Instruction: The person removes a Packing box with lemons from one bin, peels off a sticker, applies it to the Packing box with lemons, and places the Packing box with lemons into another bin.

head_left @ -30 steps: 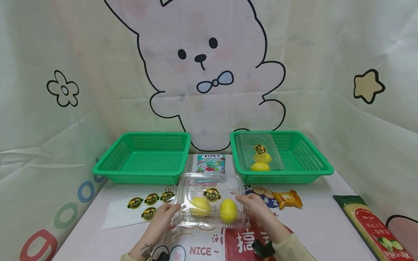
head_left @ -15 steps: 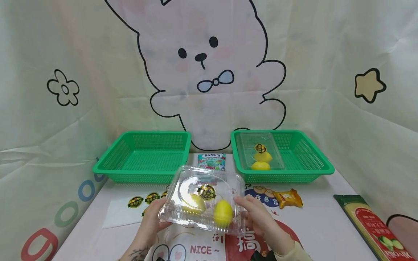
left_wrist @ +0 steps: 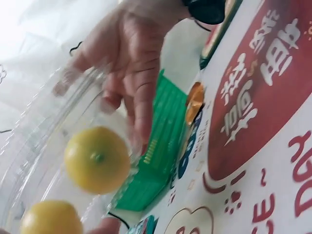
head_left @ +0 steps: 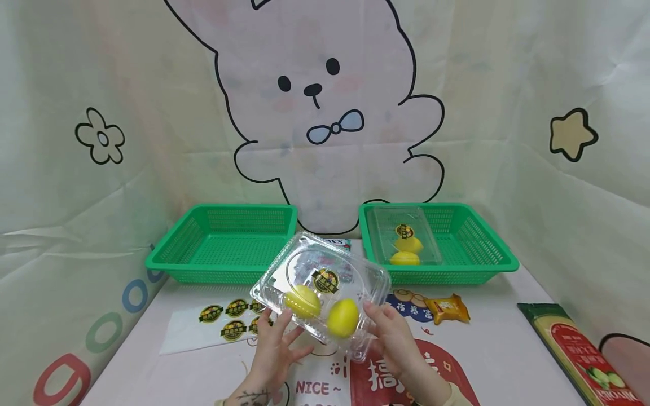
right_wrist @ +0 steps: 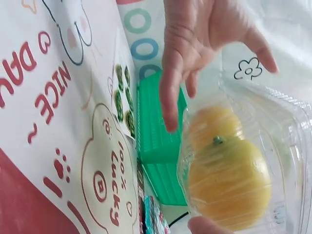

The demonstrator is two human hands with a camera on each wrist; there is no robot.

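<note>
A clear plastic clamshell box (head_left: 365,276) with two lemons (head_left: 343,318) inside and a black-and-gold sticker (head_left: 325,280) on its lid is held up over the table, tilted. My right hand (head_left: 396,338) grips its right edge, thumb on the lid side. At the lower left edge is my left hand (head_left: 274,355), with fingers spread. The right wrist view shows that left hand (right_wrist: 200,44) apart from the box, holding nothing. In the left wrist view the right hand (left_wrist: 131,63) has its fingers around the box's edge.
Left and right at the back stand green baskets (head_left: 223,277) (head_left: 457,277); the right one contains another lemon box (head_left: 381,225). A sheet of stickers (head_left: 178,335) lies left. Also around are a candy bag (head_left: 337,243), an orange packet (head_left: 449,310) and a red-and-green bag (head_left: 579,349).
Both hands held the box at its sides before. Now the left hand has let go and moved right with fingers spread. The box has turned clockwise and its far edge is higher.
</note>
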